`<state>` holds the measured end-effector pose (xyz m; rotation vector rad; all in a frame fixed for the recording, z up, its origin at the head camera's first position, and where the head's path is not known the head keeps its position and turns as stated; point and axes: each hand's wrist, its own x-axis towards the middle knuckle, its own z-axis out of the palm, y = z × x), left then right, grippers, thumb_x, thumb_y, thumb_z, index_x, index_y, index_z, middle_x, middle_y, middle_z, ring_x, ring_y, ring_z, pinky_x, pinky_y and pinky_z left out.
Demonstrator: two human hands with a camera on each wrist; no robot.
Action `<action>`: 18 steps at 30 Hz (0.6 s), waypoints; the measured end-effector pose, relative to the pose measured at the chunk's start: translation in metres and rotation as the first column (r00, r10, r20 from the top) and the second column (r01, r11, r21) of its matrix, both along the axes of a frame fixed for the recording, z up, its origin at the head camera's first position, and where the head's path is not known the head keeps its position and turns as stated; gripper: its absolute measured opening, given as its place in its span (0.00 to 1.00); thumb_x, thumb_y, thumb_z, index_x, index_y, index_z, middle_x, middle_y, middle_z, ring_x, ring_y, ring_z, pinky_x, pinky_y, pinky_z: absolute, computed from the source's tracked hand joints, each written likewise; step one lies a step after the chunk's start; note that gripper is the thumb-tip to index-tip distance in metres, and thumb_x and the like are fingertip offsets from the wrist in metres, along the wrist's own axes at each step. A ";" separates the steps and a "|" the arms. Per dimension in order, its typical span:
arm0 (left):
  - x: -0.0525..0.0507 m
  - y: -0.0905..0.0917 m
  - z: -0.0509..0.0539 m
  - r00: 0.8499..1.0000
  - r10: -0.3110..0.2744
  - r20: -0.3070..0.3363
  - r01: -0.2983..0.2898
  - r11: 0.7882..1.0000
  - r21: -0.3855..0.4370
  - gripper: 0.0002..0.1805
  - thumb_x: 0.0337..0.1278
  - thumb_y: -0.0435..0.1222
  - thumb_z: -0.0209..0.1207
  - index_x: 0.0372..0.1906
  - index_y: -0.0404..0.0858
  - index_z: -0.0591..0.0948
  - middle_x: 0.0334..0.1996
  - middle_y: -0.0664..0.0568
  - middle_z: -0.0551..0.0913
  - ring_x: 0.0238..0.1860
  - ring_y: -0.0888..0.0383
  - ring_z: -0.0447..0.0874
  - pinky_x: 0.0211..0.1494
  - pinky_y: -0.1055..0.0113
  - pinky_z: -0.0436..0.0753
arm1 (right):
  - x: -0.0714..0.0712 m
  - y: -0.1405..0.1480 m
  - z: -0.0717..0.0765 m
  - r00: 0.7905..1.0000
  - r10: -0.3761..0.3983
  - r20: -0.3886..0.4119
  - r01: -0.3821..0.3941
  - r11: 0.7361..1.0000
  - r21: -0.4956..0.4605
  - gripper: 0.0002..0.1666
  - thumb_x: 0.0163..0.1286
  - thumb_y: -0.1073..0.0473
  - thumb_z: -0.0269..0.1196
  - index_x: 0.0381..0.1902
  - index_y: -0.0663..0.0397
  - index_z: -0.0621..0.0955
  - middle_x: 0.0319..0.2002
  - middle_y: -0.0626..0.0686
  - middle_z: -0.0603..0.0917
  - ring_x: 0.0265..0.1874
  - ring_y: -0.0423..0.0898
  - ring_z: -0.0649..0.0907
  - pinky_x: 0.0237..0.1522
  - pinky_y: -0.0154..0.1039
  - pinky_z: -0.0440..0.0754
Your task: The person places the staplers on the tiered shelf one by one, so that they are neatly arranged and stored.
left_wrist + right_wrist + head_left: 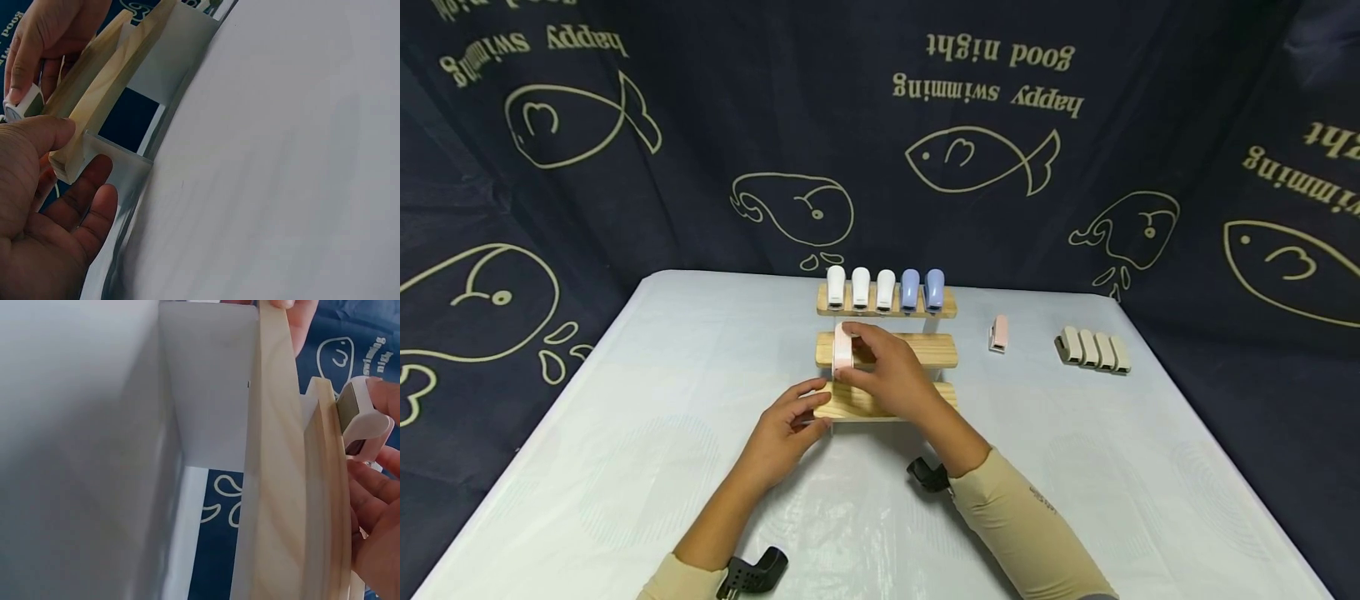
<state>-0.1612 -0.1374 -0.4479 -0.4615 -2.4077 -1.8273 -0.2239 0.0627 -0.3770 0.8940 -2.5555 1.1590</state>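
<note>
A three-tier wooden display rack (936, 352) with pale translucent side supports stands mid-table. My right hand (891, 367) pinches a pink and white mini stapler (843, 348) at the left end of the middle tier, thumb and fingers at opposite ends of it. In the right wrist view the stapler (365, 425) is against the board's edge; whether its whole base rests there I cannot tell. My left hand (782, 433) holds the left end of the lowest tier (94, 119), its fingers around the board's end. Three white staplers (861, 288) and two blue staplers (910, 290) stand on the top tier.
Another pink stapler (998, 333) lies on the white tablecloth (647, 467) right of the rack. Farther right, several grey-beige staplers (1093, 348) lie in a close row. A dark curtain (865, 108) with fish drawings hangs behind the table.
</note>
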 end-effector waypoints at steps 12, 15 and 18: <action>0.000 0.000 0.000 1.000 0.003 -0.017 -0.003 1.000 -0.013 0.21 0.63 0.32 0.65 0.60 0.30 0.80 0.67 0.47 0.72 0.52 0.51 0.82 0.55 0.62 0.82 | -0.002 -0.006 -0.004 0.997 -0.032 -0.068 0.030 0.999 -0.023 0.33 0.63 0.56 0.73 0.65 0.55 0.76 0.60 0.52 0.80 0.56 0.47 0.82 0.56 0.35 0.80; -0.001 0.000 -0.001 1.000 0.002 -0.022 -0.002 1.000 -0.014 0.21 0.63 0.31 0.65 0.60 0.29 0.80 0.68 0.45 0.71 0.52 0.51 0.82 0.55 0.62 0.82 | -0.002 -0.007 -0.005 0.995 -0.046 -0.087 0.044 0.999 -0.029 0.33 0.63 0.55 0.73 0.64 0.55 0.76 0.59 0.52 0.80 0.55 0.47 0.82 0.55 0.35 0.80; -0.001 0.001 -0.002 1.000 0.001 -0.023 -0.001 1.000 -0.016 0.22 0.62 0.31 0.65 0.60 0.29 0.79 0.68 0.44 0.71 0.52 0.50 0.82 0.55 0.62 0.82 | -0.002 -0.008 -0.006 0.993 -0.060 -0.102 0.056 0.998 -0.039 0.33 0.62 0.55 0.73 0.64 0.55 0.77 0.58 0.52 0.81 0.54 0.48 0.83 0.53 0.35 0.81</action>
